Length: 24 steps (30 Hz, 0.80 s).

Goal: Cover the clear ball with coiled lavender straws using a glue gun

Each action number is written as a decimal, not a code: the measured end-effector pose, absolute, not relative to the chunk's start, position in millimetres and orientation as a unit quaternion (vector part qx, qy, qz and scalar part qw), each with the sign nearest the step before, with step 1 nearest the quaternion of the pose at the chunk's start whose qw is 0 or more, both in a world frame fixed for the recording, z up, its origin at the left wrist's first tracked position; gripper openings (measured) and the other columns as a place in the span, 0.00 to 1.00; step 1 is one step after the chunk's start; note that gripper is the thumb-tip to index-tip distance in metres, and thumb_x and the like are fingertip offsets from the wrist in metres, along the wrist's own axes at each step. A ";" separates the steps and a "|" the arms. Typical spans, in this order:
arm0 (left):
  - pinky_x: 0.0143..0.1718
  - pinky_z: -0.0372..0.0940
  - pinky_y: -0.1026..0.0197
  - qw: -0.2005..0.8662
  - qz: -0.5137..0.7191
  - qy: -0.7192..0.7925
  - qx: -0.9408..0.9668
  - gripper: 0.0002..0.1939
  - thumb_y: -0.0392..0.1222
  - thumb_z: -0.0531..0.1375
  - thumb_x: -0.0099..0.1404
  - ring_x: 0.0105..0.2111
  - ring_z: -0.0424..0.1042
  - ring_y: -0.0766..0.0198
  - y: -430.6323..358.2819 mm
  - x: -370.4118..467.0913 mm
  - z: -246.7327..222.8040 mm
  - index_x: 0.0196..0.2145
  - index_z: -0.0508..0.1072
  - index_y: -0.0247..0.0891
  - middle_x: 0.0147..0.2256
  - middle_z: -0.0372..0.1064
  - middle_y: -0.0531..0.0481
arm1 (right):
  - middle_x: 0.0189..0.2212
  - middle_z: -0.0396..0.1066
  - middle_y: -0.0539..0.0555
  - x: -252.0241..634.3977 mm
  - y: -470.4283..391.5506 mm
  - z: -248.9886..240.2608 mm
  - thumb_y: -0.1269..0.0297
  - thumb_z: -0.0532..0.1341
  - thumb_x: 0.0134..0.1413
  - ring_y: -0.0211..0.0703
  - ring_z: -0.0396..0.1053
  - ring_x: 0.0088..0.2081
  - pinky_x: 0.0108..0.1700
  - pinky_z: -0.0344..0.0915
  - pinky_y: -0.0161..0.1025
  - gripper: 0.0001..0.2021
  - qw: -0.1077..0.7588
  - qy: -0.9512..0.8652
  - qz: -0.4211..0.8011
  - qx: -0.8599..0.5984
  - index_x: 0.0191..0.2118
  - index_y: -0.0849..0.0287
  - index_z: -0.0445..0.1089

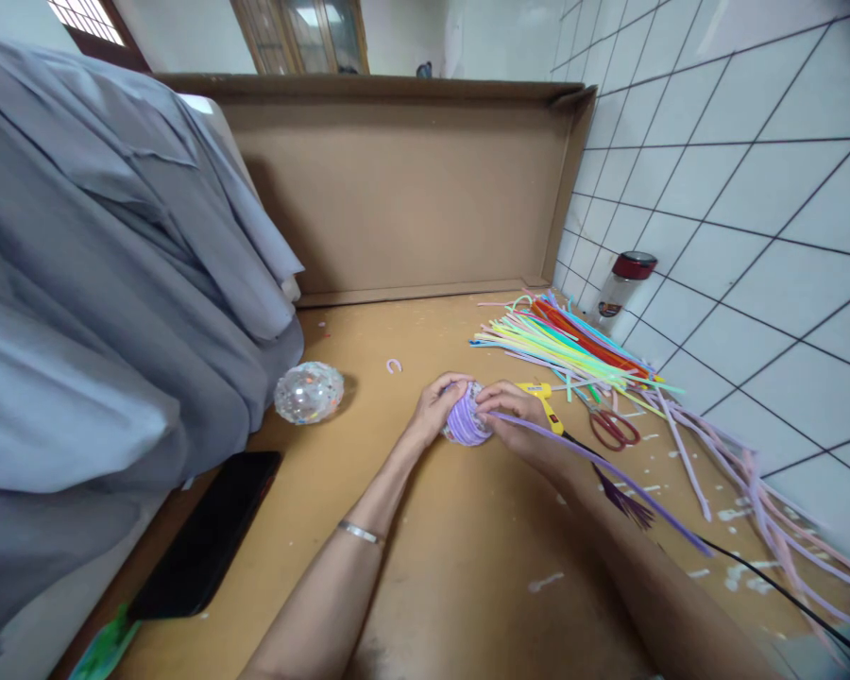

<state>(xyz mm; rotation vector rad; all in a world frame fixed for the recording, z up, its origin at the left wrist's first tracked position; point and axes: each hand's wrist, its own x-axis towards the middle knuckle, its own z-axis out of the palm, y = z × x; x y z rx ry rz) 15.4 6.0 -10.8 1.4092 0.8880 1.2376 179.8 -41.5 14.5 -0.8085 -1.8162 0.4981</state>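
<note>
Between my hands, over the middle of the table, is a small ball (pixel 467 423) with purple pipe cleaner wound in rows across its surface. My left hand (pixel 435 406) grips the ball from its left side. On the other side, my right hand (pixel 514 411) pinches a purple pipe cleaner (pixel 609 465) against the ball; its long free end trails out to the lower right over my forearm. A yellow glue gun (pixel 549 406) lies just beyond my right hand, partly hidden by it. Red-handled scissors (pixel 613 428) rest to the right of the glue gun.
A clear ball (pixel 310 393) with coloured specks sits left, near a black phone (pixel 209 534) and grey cloth (pixel 113 283). Bundled pipe cleaners (pixel 567 345) and a red-lidded jar (pixel 621 283) line the tiled wall (pixel 751 189). Cardboard (pixel 411 198) stands behind; a black cable (pixel 765 576) crosses right.
</note>
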 end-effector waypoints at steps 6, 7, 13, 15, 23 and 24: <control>0.39 0.63 0.63 0.526 0.524 0.353 0.569 0.22 0.57 0.60 0.57 0.35 0.71 0.62 4.6 16.7 -8.1 0.35 0.76 0.34 0.34 0.74 0.46 | 0.34 0.72 0.53 181.5 -40.5 15.5 0.71 0.62 0.49 0.39 0.71 0.37 0.41 0.67 0.38 0.05 0.517 -0.752 0.231 -0.338 0.29 0.55 0.74; 0.40 0.63 0.63 0.528 0.524 0.352 0.569 0.22 0.58 0.60 0.57 0.35 0.71 0.63 4.0 16.8 -7.1 0.35 0.76 0.34 0.34 0.74 0.46 | 0.34 0.72 0.53 181.7 -40.6 16.2 0.71 0.62 0.49 0.39 0.71 0.37 0.41 0.67 0.38 0.04 0.518 -0.749 0.236 -0.339 0.29 0.55 0.74; 0.40 0.64 0.63 0.530 0.520 0.353 0.570 0.22 0.58 0.60 0.56 0.35 0.71 0.62 2.2 17.3 -4.3 0.35 0.76 0.34 0.35 0.74 0.46 | 0.33 0.72 0.52 183.2 -41.0 18.7 0.71 0.62 0.49 0.37 0.71 0.36 0.42 0.66 0.37 0.05 0.523 -0.736 0.262 -0.340 0.28 0.56 0.73; 0.39 0.64 0.63 0.532 0.519 0.353 0.568 0.22 0.58 0.60 0.56 0.35 0.71 0.62 2.4 17.4 -4.7 0.35 0.76 0.34 0.35 0.74 0.46 | 0.33 0.72 0.52 183.8 -40.9 18.9 0.71 0.62 0.50 0.37 0.70 0.36 0.42 0.66 0.37 0.04 0.525 -0.733 0.269 -0.338 0.28 0.56 0.73; 0.39 0.64 0.63 0.536 0.511 0.358 0.568 0.23 0.58 0.60 0.56 0.34 0.71 0.63 2.3 17.1 -4.7 0.35 0.76 0.34 0.35 0.74 0.46 | 0.33 0.72 0.52 185.4 -40.1 19.7 0.70 0.62 0.50 0.38 0.70 0.36 0.42 0.66 0.38 0.04 0.521 -0.731 0.281 -0.340 0.27 0.56 0.73; 0.39 0.64 0.63 0.536 0.510 0.358 0.569 0.23 0.58 0.60 0.56 0.34 0.71 0.63 2.3 16.9 -4.7 0.36 0.76 0.34 0.35 0.74 0.46 | 0.33 0.72 0.52 185.6 -40.0 19.8 0.70 0.62 0.50 0.38 0.70 0.36 0.42 0.66 0.38 0.04 0.520 -0.730 0.283 -0.341 0.27 0.56 0.73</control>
